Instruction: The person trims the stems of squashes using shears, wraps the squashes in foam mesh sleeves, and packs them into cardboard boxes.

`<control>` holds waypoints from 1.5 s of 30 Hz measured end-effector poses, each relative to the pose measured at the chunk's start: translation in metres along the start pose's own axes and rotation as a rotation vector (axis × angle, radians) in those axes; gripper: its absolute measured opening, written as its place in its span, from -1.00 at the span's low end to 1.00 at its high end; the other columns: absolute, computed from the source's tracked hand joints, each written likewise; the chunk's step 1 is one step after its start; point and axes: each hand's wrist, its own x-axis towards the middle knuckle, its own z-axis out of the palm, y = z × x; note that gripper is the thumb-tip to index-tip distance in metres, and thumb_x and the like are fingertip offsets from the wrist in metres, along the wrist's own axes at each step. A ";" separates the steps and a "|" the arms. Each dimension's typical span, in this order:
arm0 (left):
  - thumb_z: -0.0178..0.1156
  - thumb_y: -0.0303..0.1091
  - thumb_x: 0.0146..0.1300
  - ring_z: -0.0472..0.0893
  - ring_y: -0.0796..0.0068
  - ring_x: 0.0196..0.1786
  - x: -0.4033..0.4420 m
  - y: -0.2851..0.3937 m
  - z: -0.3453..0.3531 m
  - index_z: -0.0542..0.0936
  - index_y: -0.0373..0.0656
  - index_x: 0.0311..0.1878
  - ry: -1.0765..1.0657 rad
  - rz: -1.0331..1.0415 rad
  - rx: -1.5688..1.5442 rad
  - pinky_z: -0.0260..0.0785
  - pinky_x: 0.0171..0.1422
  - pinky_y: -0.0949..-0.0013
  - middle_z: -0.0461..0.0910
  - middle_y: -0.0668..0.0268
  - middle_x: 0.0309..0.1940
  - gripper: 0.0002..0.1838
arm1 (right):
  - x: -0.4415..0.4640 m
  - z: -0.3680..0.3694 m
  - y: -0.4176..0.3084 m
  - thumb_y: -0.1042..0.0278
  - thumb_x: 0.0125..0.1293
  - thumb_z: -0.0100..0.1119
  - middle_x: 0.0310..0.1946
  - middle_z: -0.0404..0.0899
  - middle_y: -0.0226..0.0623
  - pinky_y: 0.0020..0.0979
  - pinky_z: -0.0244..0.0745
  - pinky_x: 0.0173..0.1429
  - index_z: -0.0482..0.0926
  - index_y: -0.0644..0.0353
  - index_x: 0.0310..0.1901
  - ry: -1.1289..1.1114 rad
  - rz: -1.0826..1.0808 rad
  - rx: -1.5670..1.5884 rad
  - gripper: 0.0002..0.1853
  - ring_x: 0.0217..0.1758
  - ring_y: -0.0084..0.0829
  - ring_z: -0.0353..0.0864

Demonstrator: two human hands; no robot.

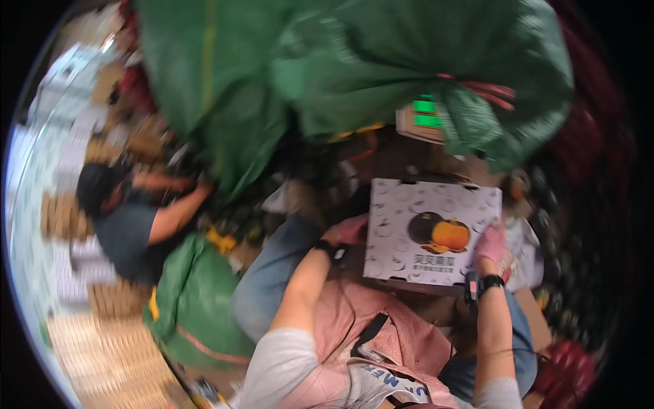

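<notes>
A white cardboard box [398, 235] printed with dark and orange pumpkins and Chinese characters sits closed in front of me, above my knees. My left hand [352, 230], in a pink glove, grips its left side; the fingertips are hidden by the box. At the right edge my right hand [490, 244], also in a pink glove, holds the box with fingers along its top and side. Both wrists carry dark straps with small devices.
Large green woven sacks [354, 68] hang over the far side, one tied with red cord. Another green sack [204, 313] lies to my left. A co-worker [133, 225] bends over dark produce there, beside stacked cartons [61, 218]. Dark round produce [572, 300] is piled right.
</notes>
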 end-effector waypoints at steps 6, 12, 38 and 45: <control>0.23 -0.53 0.10 0.55 0.27 0.01 0.003 0.004 0.001 0.07 -0.16 0.32 -0.055 -0.211 -0.094 0.38 0.07 0.29 0.51 0.17 -0.02 -0.25 | -0.004 -0.028 -0.033 -0.01 0.34 -0.23 -0.17 0.52 0.05 0.00 0.39 -0.03 0.38 0.19 -0.10 -0.099 0.172 -0.092 -0.59 -0.07 0.05 0.50; 0.24 -0.39 0.07 0.52 -0.07 -0.05 -0.008 0.012 0.021 0.19 -0.24 0.21 0.095 -0.143 0.068 0.40 -0.05 0.17 0.52 -0.03 -0.08 -0.36 | -0.004 -0.027 -0.036 -0.03 0.36 -0.29 -0.20 0.52 0.09 -0.01 0.38 -0.02 0.36 0.19 -0.08 -0.085 0.195 -0.126 -0.57 -0.09 0.08 0.51; -0.01 0.00 0.26 0.50 -0.14 -0.23 0.013 0.068 0.035 0.54 -0.25 -0.35 0.533 -0.642 0.122 0.34 -0.17 0.02 0.54 -0.08 -0.38 -0.56 | 0.008 -0.052 -0.026 -0.01 0.31 -0.17 -0.07 0.51 0.08 -0.11 0.34 0.10 0.42 0.08 0.04 -0.189 0.182 0.032 -0.58 0.02 0.08 0.46; 0.04 -0.05 0.22 0.50 -0.09 -0.23 0.014 0.073 0.036 0.50 -0.24 -0.38 0.553 -0.573 0.213 0.34 -0.17 0.03 0.52 -0.03 -0.39 -0.62 | 0.008 -0.055 -0.018 -0.02 0.31 -0.15 -0.05 0.50 0.07 -0.15 0.33 0.12 0.43 0.00 0.04 -0.087 0.198 0.071 -0.60 0.06 0.07 0.45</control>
